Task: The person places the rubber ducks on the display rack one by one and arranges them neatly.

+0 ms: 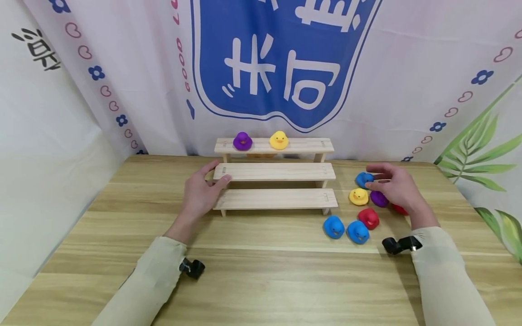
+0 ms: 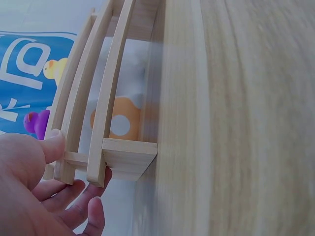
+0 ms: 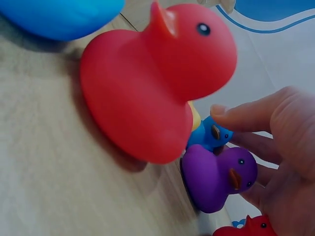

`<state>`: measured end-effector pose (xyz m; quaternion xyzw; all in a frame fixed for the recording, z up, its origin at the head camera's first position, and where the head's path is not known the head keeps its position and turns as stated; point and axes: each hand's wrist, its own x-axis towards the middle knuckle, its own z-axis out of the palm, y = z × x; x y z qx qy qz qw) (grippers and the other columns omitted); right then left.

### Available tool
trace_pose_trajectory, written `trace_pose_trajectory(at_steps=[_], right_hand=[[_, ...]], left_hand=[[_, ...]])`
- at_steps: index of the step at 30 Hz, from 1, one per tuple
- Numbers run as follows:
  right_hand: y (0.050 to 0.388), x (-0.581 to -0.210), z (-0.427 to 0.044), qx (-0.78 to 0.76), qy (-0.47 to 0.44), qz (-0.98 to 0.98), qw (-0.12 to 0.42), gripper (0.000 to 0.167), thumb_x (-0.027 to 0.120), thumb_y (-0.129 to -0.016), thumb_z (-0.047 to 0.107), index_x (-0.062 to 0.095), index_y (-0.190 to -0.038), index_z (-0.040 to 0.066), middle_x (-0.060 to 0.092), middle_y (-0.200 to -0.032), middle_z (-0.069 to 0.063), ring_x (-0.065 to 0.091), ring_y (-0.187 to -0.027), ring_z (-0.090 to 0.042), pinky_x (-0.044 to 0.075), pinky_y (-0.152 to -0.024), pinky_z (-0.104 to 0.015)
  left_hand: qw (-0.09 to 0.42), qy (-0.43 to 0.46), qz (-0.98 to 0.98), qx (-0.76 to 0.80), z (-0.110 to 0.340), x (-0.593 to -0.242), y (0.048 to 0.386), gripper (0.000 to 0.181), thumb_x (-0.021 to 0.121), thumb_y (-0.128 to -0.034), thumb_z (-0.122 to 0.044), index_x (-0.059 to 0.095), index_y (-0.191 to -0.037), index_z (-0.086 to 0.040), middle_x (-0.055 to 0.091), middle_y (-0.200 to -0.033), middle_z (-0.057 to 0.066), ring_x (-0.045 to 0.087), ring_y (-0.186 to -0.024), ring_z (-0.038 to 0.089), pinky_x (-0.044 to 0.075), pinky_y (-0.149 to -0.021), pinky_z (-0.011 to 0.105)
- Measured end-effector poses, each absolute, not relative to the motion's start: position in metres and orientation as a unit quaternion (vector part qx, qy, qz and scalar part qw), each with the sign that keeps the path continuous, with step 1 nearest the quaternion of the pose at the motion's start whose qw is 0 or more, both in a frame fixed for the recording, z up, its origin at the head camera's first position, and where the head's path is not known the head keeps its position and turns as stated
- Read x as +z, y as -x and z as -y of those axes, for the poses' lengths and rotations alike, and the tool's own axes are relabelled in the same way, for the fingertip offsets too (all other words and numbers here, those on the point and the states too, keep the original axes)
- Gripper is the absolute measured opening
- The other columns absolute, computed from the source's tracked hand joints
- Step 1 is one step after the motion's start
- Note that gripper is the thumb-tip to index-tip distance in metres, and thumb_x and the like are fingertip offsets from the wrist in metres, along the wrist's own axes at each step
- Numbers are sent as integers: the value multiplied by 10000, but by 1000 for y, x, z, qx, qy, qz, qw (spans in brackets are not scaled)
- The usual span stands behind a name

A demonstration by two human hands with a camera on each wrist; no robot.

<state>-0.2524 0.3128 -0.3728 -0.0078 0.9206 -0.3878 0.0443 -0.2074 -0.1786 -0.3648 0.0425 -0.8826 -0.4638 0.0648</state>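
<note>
Red round-bodied toy duck [image 3: 133,93] looms nearest right-wrist camera. Right hand [image 1: 395,185], fingers curled, pinches blue toy duck [image 1: 362,180] right of pale wooden three-tier rack [image 1: 275,172]; whether lifted, cannot tell. Left hand [image 1: 200,192] grips rack's left end. Purple toy duck [image 1: 379,199] partly covered by right hand; second red toy duck [image 1: 400,209] mostly hidden. Yellow toy duck [image 1: 359,196] sits near pinched duck, on wood-grain worktop [image 1: 261,280].
</note>
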Motion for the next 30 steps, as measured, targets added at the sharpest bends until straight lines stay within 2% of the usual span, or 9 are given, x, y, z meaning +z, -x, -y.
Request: trace_pose_trajectory(at_steps=[5,9,12,22,30], right_hand=[[253,-373,-311,-369,20,-928,38,547,693,-1039,180,514,-1539,48,560,-1496,-265,542,-1352,-474,494,-1116,-614],[253,-373,-311,-355,15,-934,47,563,700,-1039,214,515,-1545,53,561,-1483,-274,529,-1349,-482,495,-1113,-618],[253,-373,-310,-346,7,-936,54,565,697,-1043,239,516,-1548,63,555,-1487,-274,515,-1356,-488,490,-1117,-622],[254,-373,-309,-314,-8,-947,66,589,678,-1054,300,506,-1563,59,526,-1518,-302,483,-1372,-524,471,-1115,-648],[254,-372,-307,-292,-11,-954,72,602,658,-1063,314,486,-1566,32,500,-1532,-317,456,-1379,-547,456,-1122,-669]], left_hand=[[66,-39,882,-464,180,-365,207,653,714,-1030,-363,473,-1606,-174,534,-1610,137,509,-515,61,429,-454,227],[69,-37,885,-459,180,-365,207,650,711,-1032,-370,475,-1605,-174,544,-1599,138,470,-497,62,408,-442,226],[67,-38,885,-459,180,-366,207,652,711,-1031,-378,475,-1606,-181,548,-1597,130,474,-502,70,409,-443,228],[60,-40,881,-468,178,-366,207,651,713,-1031,-364,473,-1607,-176,524,-1622,115,626,-638,90,490,-506,235],[63,-42,880,-469,179,-364,207,644,714,-1030,-362,482,-1602,-178,521,-1624,121,594,-605,83,471,-500,227]])
